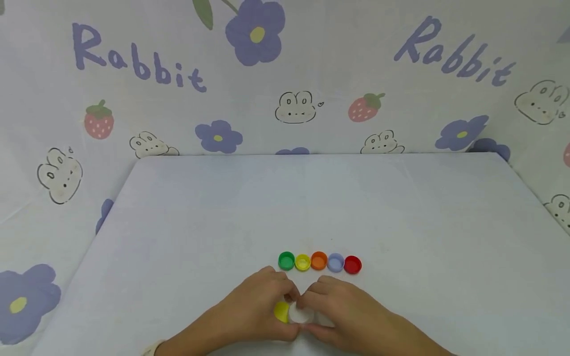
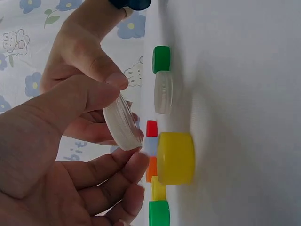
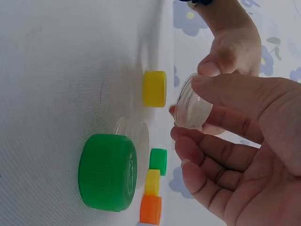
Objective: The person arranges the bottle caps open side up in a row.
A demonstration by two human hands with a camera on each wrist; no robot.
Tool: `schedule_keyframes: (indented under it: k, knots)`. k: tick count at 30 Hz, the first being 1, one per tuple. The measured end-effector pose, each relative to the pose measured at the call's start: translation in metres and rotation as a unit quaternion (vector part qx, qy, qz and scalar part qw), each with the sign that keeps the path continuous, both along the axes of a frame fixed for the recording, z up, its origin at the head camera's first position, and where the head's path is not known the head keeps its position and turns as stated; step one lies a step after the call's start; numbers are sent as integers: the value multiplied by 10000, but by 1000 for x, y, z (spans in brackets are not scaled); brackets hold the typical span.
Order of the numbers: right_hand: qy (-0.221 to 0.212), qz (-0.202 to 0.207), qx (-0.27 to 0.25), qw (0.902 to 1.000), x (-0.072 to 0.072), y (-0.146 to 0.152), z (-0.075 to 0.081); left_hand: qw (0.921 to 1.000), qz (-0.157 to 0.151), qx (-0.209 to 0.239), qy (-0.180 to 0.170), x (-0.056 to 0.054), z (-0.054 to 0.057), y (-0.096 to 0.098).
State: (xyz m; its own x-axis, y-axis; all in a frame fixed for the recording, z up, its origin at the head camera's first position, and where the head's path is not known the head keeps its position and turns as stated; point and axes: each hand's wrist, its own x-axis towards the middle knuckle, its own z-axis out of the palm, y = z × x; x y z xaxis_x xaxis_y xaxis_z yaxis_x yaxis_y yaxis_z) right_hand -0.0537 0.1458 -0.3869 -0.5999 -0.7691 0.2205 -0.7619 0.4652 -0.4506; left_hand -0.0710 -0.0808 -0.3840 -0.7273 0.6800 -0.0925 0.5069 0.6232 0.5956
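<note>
Both hands meet over the near part of the table, around one clear plastic bottle cap (image 1: 301,313) held above the cloth. My left hand (image 1: 256,309) pinches it between thumb and fingertips from the left. From the right, my right hand (image 1: 345,311) pinches the same cap; the right wrist view shows the clear cap (image 3: 192,104) tilted, with its ribbed side visible. A larger yellow cap (image 1: 281,312) sits on the table below the left hand. Another clear cap (image 2: 163,92) and a green cap (image 3: 107,173) stand on the table, hidden under the right hand in the head view.
Just beyond the hands, a row of caps lies side by side: green (image 1: 286,261), yellow (image 1: 303,262), orange (image 1: 318,260), light blue (image 1: 336,262) and red (image 1: 353,265). A white cloth (image 1: 311,198) covers the table. Patterned fabric (image 1: 329,59) hangs behind and at the sides.
</note>
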Motion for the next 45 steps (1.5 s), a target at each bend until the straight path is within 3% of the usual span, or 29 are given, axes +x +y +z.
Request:
schedule_keyframes:
  k: [5, 9, 17, 25, 33, 39, 45]
  knots:
    - [-945, -147, -411, 9946, -2, 4, 3, 9982, 79, 257, -540, 1, 5, -2]
    - [-1823, -411, -624, 9804, -5, 6, 7, 9971, 135, 382, -640, 2, 9, -5]
    - [-2427, -375, -867, 9655, -11, 8, 9, 9949, 102, 773, -638, 1, 8, -5]
    - [-2158, -554, -999, 9697, -10, 8, 7, 9909, 118, 948, -949, -1, 8, -6]
    - [-1419, -693, -1486, 9762, -12, 7, 4, 9788, 102, 1394, -1500, -7, 6, -11]
    - [-1398, -650, -1328, 9791, -11, 6, 3, 9749, 90, 1486, -1655, -9, 7, -12]
    - [-846, -921, -938, 9877, -10, 1, -2, 9758, 143, 1368, -1702, -10, 7, -13]
